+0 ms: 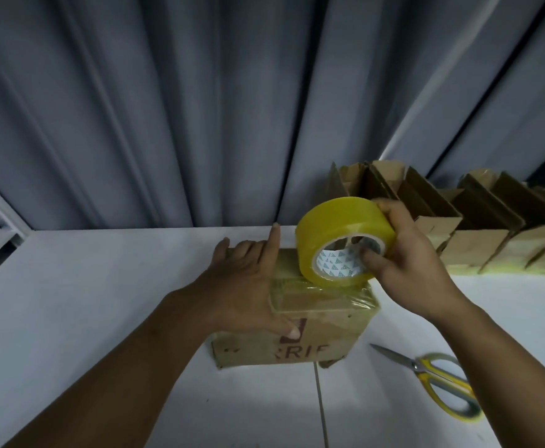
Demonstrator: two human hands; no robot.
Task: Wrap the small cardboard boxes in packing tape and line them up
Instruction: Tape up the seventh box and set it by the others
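Your left grip (248,286) clasps the brown cardboard box (323,337); your right grip (410,253) pinches the round yellow tape roll (339,221) on its top.

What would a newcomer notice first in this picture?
The yellow tape roll stands out most, gripped by the right hand on top of the cardboard box at the centre, which the left hand holds steady. A row of boxes runs behind on the right; yellow-handled scissors lie at lower right.

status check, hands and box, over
Left hand grips box. Right hand holds tape roll on box top. Scissors lie apart, nothing blocking.
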